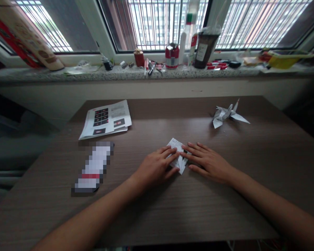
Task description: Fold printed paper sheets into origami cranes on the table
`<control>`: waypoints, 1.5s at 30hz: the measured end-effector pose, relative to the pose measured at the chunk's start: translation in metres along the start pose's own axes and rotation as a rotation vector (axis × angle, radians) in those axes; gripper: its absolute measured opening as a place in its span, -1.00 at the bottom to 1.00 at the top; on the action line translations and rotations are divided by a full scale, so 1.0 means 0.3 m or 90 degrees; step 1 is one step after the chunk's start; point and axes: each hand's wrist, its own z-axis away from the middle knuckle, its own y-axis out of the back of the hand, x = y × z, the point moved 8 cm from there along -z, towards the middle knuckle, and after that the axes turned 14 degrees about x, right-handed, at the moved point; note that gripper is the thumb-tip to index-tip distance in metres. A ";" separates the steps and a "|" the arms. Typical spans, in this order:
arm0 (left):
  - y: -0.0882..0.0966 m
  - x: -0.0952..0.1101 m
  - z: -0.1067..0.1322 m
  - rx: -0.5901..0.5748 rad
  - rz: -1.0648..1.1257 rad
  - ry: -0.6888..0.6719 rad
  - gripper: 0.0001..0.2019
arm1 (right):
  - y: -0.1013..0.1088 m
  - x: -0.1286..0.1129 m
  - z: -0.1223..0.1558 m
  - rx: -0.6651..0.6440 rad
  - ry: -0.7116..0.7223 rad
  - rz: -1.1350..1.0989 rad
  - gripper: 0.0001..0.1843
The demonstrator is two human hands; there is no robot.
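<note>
Folded paper (175, 144), print unreadable, lies pressed under the flat, spread left hand (157, 168) and right hand (208, 162).

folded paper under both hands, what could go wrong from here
1. The left hand and right hand press flat on the folded paper; on the smooth table it may slide, and the crease could go askew.
2. The fingers hide most of its edges, so a misaligned layer could go unnoticed.

The left hand (157, 168) and right hand (209, 162) are bare, and both forearms (99, 212) show uncovered to the lower edge.
</note>
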 end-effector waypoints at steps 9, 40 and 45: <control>-0.002 -0.005 -0.002 -0.006 0.001 -0.003 -0.52 | 0.036 0.046 -0.009 0.103 -0.109 -0.154 -0.58; 0.000 -0.009 0.002 -0.001 0.014 -0.003 -0.50 | -0.011 0.010 -0.007 0.009 -0.033 -0.001 -0.32; 0.000 -0.015 -0.001 -0.005 0.016 -0.002 -0.57 | -0.013 0.002 -0.003 0.006 -0.009 0.011 -0.30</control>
